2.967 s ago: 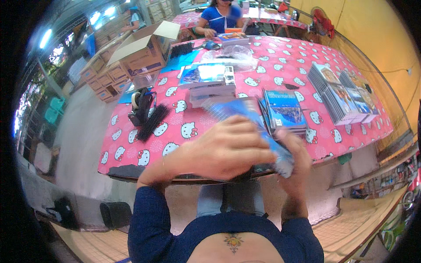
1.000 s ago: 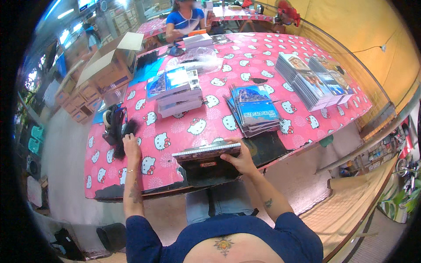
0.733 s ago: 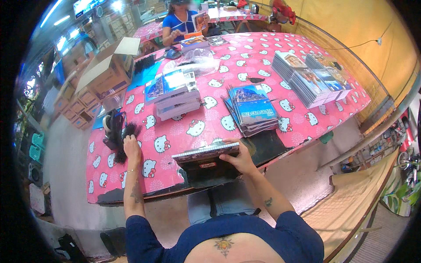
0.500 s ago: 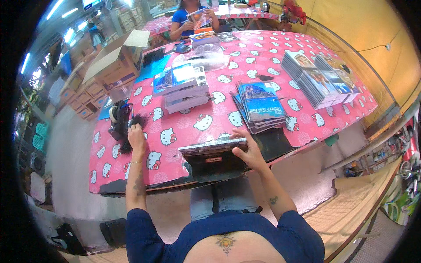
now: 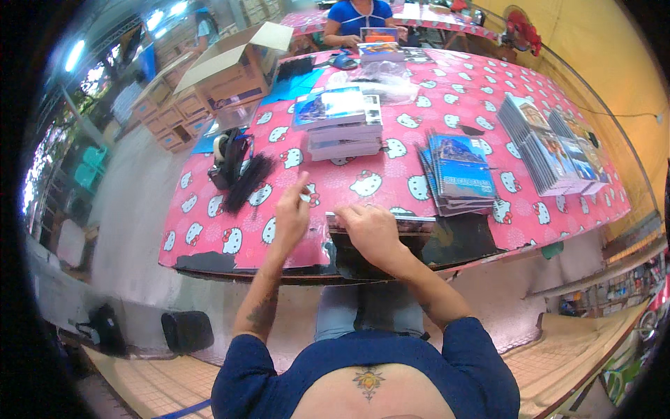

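At the near edge of the table, a notebook [image 5: 417, 224] stands on its edge, its long upper edge facing up. My right hand [image 5: 370, 229] is closed over the left end of that edge, fingertips pinched together; its palm side is hidden. Just left of it, my left hand [image 5: 292, 213] hovers over the table with thumb and fingers drawn together; anything in them is too small to make out. Nearest to the left hand lies a bundle of thin black strands [image 5: 250, 183], beside a black tape dispenser [image 5: 227, 159].
Spiral-bound notebooks with blue covers [image 5: 462, 171] lie stacked right of centre. A pile of printed sheets [image 5: 345, 140] stands behind my hands. More stacked notebooks [image 5: 537, 150] sit at the right. An open carton [image 5: 234, 73] is at the left; across the table sits a person [image 5: 359, 17].
My left hand has left the black strands and come right, toward the notebook. My right hand has shifted from the notebook's right end to its left end. The view has turned leftward.
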A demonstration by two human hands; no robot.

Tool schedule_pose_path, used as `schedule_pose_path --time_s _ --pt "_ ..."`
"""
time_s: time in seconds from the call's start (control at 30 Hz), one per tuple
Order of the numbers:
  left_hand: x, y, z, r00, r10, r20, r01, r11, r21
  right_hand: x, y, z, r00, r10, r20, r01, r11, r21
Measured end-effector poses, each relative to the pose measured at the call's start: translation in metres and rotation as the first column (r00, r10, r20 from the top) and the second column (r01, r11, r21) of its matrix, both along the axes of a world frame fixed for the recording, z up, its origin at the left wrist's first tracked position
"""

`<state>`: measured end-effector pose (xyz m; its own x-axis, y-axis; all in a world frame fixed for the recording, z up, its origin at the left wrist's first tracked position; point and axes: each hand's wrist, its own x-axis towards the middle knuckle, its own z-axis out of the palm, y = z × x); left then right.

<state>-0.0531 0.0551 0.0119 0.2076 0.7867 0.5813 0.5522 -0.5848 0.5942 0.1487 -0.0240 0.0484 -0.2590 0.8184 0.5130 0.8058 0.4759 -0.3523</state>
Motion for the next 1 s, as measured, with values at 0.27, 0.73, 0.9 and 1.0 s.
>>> schedule_pose_path --time_s 0.27,0.73,0.9,1.0 --pt "0.007 -0.085 0.027 0.987 -0.026 0.157 0.043 0.993 -0.108 -0.001 -0.006 0.009 0.998 0.064 -0.015 -0.063 0.997 0.042" --pt "0.003 -0.072 0.038 0.999 -0.021 -0.027 0.02 0.998 -0.063 -0.001 -0.005 0.009 0.994 0.105 -0.036 -0.102 0.992 0.077" --pt "-0.004 -0.056 0.05 0.945 -0.224 -0.237 0.215 0.975 -0.063 0.003 -0.003 0.009 0.992 0.126 -0.021 -0.125 0.991 0.052" --pt "-0.006 -0.051 0.036 0.94 -0.222 -0.259 0.2 0.974 -0.108 0.007 -0.008 0.019 0.99 0.141 -0.001 -0.137 0.964 0.227"
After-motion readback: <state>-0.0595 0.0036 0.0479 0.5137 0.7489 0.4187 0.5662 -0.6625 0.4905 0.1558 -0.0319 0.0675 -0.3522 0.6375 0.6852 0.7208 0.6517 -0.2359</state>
